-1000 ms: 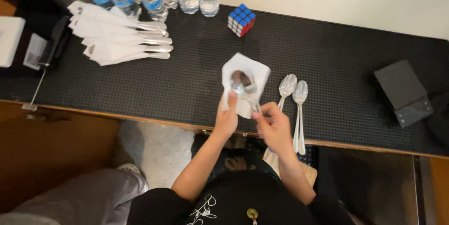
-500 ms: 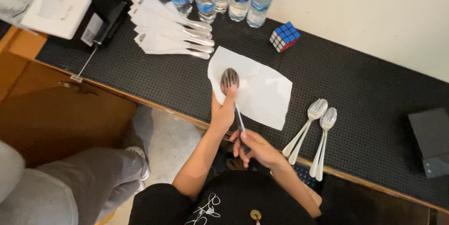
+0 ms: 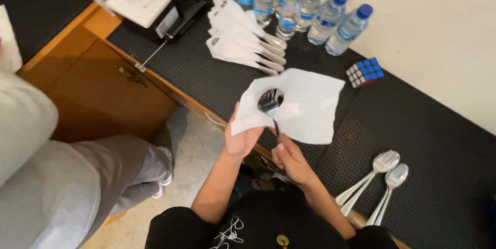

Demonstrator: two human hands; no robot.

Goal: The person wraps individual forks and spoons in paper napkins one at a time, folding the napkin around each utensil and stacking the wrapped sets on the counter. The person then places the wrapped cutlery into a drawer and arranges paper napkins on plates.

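Over the desk (image 3: 413, 119) edge, the right hand (image 3: 290, 159) closes its grip on a spoon (image 3: 270, 105) handle, bowl against a white napkin (image 3: 302, 105) pinched by the left hand (image 3: 242, 138).

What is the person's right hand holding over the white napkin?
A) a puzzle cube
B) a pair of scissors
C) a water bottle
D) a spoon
D: the right hand grips the handle of a spoon, whose bowl lies against the white napkin held by the left hand.
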